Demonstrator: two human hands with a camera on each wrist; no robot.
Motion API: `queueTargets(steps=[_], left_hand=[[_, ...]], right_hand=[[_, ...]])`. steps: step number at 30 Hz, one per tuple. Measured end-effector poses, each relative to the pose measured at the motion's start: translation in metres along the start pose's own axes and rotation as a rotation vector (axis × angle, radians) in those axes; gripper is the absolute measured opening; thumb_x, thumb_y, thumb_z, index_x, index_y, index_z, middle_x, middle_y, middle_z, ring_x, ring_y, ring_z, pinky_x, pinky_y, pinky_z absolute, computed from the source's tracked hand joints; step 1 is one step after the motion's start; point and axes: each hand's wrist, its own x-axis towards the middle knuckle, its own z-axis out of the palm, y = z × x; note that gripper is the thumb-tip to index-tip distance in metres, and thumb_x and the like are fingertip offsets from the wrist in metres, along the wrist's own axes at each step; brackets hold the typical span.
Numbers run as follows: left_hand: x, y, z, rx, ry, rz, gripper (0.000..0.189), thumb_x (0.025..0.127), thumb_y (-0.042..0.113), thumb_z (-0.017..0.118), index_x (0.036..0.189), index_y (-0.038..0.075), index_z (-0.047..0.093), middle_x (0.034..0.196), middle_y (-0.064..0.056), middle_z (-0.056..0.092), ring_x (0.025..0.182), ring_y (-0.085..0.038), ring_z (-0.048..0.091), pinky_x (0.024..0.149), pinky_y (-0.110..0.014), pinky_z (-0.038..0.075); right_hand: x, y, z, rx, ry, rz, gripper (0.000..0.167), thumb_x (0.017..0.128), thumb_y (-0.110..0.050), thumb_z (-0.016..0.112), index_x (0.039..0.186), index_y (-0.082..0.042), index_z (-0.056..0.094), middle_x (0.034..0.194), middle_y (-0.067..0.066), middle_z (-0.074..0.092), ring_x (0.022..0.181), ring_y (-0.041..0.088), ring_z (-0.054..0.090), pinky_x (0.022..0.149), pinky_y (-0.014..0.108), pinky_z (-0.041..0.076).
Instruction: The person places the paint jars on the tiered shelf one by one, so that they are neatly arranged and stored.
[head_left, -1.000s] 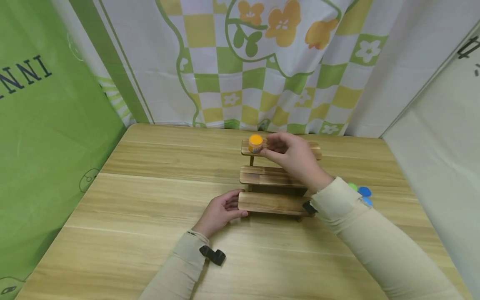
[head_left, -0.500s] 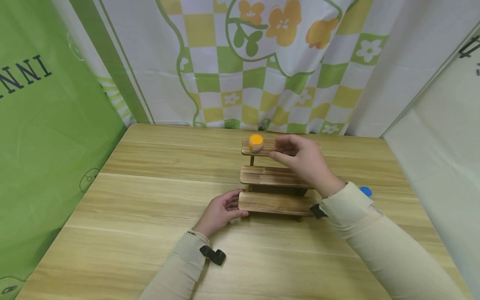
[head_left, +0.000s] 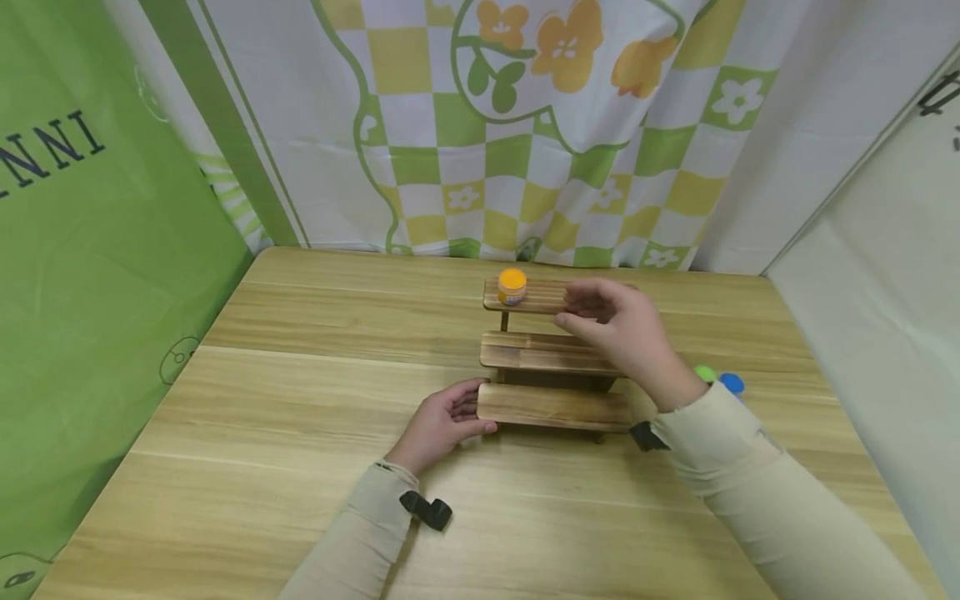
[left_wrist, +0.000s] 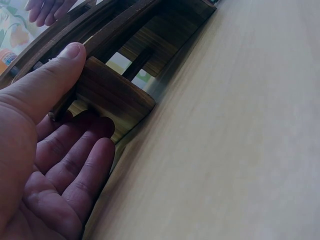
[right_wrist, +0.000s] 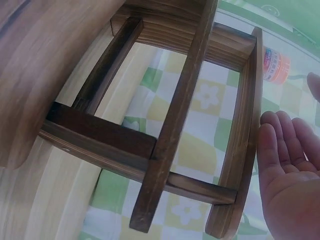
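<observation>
The left hand (head_left: 442, 421) rests on the worktop (head_left: 300, 417) at the left end of the lowest step of a three-tier wooden rack (head_left: 551, 354). Its thumb lies on top of that step's end and its fingers curl loosely under it, so the left grip holds the rack's bottom board; the left wrist view shows the thumb (left_wrist: 47, 85) pressed flat on the board edge and the fingers (left_wrist: 75, 165) relaxed beneath.

The right hand (head_left: 622, 337) hovers above the rack's upper tiers, to the right of its own thumb's line toward the top step. Its fingers are loosely bent and hold nothing: the right grip is open and empty. In the right wrist view the palm and fingers (right_wrist: 285, 165) lie just beside the rack's side rail, not touching it as far as can be told.

An orange-lidded small jar (head_left: 512, 287) stands upright on the left end of the top step, just to the left of the right hand's fingertips and apart from them. It lies well beyond the left grip, up and back from it.

Behind the right wrist, on the worktop, sit a green lid (head_left: 705, 372) and a blue lid (head_left: 731, 383), touching or nearly so. A flowered checked curtain (head_left: 525, 125) hangs behind the worktop.
</observation>
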Motion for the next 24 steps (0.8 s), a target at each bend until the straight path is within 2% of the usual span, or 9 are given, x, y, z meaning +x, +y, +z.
queueTargets(steps=[6, 15, 20, 24], left_hand=[[-0.001, 0.0, 0.0, 0.012, 0.002, -0.005, 0.075, 0.083, 0.022, 0.084, 0.147, 0.007, 0.049, 0.132, -0.014, 0.063, 0.116, -0.028, 0.065, 0.093, -0.03, 0.056], [-0.003, 0.001, -0.001, 0.018, -0.001, -0.017, 0.074, 0.084, 0.022, 0.084, 0.148, 0.008, 0.049, 0.133, -0.014, 0.063, 0.117, -0.028, 0.064, 0.094, -0.031, 0.056], [-0.002, -0.001, 0.0, 0.024, -0.001, -0.01, 0.074, 0.083, 0.022, 0.084, 0.148, 0.009, 0.049, 0.133, -0.014, 0.063, 0.116, -0.027, 0.065, 0.093, -0.03, 0.056], [-0.001, -0.003, 0.0, 0.021, -0.002, -0.005, 0.074, 0.084, 0.022, 0.083, 0.147, 0.008, 0.049, 0.133, -0.015, 0.063, 0.116, -0.028, 0.065, 0.093, -0.03, 0.056]], right_hand=[[-0.006, 0.004, -0.003, 0.019, 0.022, -0.016, 0.041, 0.09, -0.02, 0.079, 0.124, -0.001, 0.066, 0.116, 0.015, 0.069, 0.101, 0.028, 0.069, 0.08, 0.02, 0.056], [-0.023, 0.005, -0.008, 0.049, 0.06, -0.03, 0.042, 0.088, -0.021, 0.08, 0.124, -0.002, 0.067, 0.115, 0.013, 0.069, 0.099, 0.023, 0.068, 0.081, 0.017, 0.055], [-0.031, 0.006, -0.01, 0.043, 0.079, -0.045, 0.041, 0.087, -0.018, 0.081, 0.122, -0.001, 0.068, 0.112, 0.014, 0.071, 0.099, 0.027, 0.068, 0.08, 0.013, 0.053], [-0.037, 0.01, -0.011, 0.022, 0.087, -0.047, 0.039, 0.088, -0.016, 0.08, 0.122, -0.001, 0.068, 0.111, 0.013, 0.071, 0.102, 0.027, 0.067, 0.084, 0.018, 0.054]])
